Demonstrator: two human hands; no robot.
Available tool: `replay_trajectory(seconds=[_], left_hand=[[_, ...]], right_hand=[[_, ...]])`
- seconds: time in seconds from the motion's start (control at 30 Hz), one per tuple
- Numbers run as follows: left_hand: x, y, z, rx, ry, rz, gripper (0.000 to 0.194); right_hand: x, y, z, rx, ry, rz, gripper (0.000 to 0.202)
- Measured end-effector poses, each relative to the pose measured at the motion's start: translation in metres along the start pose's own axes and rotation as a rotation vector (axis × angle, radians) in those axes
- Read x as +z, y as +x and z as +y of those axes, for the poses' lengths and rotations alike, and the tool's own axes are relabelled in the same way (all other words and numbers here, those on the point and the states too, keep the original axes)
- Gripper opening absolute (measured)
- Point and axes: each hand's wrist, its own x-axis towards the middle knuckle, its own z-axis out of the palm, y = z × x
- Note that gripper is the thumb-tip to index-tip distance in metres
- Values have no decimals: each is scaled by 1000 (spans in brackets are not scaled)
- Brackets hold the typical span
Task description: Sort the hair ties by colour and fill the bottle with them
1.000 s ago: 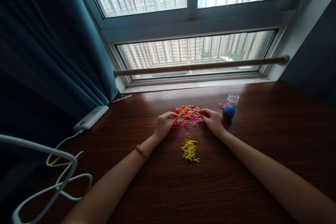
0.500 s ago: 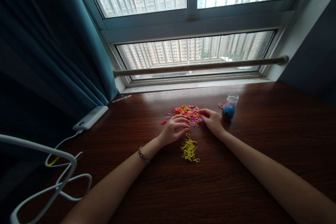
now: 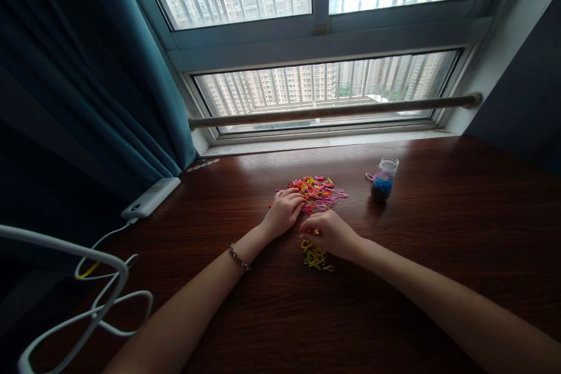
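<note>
A mixed pile of small plastic stitch markers (image 3: 322,188), red, pink, orange and yellow, lies on the brown table. My left hand (image 3: 284,210) rests at the pile's near left side, fingers stretched over its edge and covering some pieces. Closer to me is a smaller heap of yellow stitch markers (image 3: 316,258). Over the far end of that heap is my right hand (image 3: 331,234), its thumb and fingers drawn together in a pinch. A bit of yellow shows below its fingers, but whatever is between the fingertips is too small to make out.
A clear jar (image 3: 383,180) with blue and dark pieces stands right of the mixed pile, a pink loop beside it. At left, a white power bank (image 3: 151,197) with a looping white cable (image 3: 103,257) lies near the blue curtain (image 3: 144,99). Behind is a barred window.
My right hand has moved from the mixed pile's right side, left and toward me, over the yellow heap. My left hand has shifted slightly left. Several pink markers now stick out at the pile's right.
</note>
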Motion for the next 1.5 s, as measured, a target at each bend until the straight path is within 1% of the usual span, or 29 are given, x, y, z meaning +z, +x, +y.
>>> replay_trajectory(seconds=[0.07, 0.13, 0.2, 0.27, 0.33, 0.4, 0.47, 0.53, 0.7, 0.8, 0.87, 0.93, 1.0, 1.07, 1.17, 1.3, 1.37, 1.4, 1.43, 1.5], left_hand=[[1, 0, -1, 8, 9, -3, 22], [1, -1, -1, 17, 17, 2, 22], [1, -1, -2, 21, 23, 14, 21], [1, -1, -2, 20, 21, 30, 20], [2, -1, -3, 19, 8, 54, 18], [2, 0, -4, 16, -8, 90, 16], [2, 0, -4, 7, -20, 131, 16], [1, 0, -5, -5, -34, 169, 16], [-2, -1, -5, -13, -110, 201, 7], [-5, -2, 1, 32, -180, 176, 6], [-6, -3, 7, 110, -244, 95, 7], [-8, -4, 15, 200, -291, -28, 9], [-9, -5, 22, 257, -308, -129, 11], [-10, -5, 28, 264, -324, -179, 12], [-12, -5, 34, 234, -399, -222, 12], [-13, -6, 36, 192, -512, -276, 13], [-13, -6, 34, 160, -523, -257, 14], [-12, -6, 32, 138, -510, -222, 14], [-11, -6, 29, 111, -484, -167, 14], [-10, -5, 21, 43, -394, -5, 13]], right_hand=[[-3, 1, 4, -47, -43, 23, 11], [-7, 3, 11, -44, -63, 102, 14], [-12, 6, 19, 15, -99, 205, 14], [-17, 7, 27, 142, -166, 274, 13], [-19, 6, 33, 313, -262, 280, 9], [-19, 5, 36, 461, -362, 246, 5], [-17, 3, 36, 541, -434, 211, 5], [-15, 2, 36, 566, -462, 183, 8], [-15, 2, 41, 561, -399, 157, 10], [-16, 2, 44, 548, -367, 181, 13], [-16, 2, 44, 534, -353, 217, 15], [-16, 2, 44, 508, -339, 264, 17], [-17, 2, 45, 470, -322, 318, 18], [-18, 3, 45, 422, -289, 372, 20], [-19, 4, 46, 351, -194, 439, 21], [-20, 6, 44, 300, -15, 481, 16], [-20, 7, 43, 290, 90, 478, 14], [-20, 8, 43, 287, 147, 475, 16], [-20, 8, 43, 284, 212, 467, 18], [-20, 9, 42, 265, 360, 413, 23]])
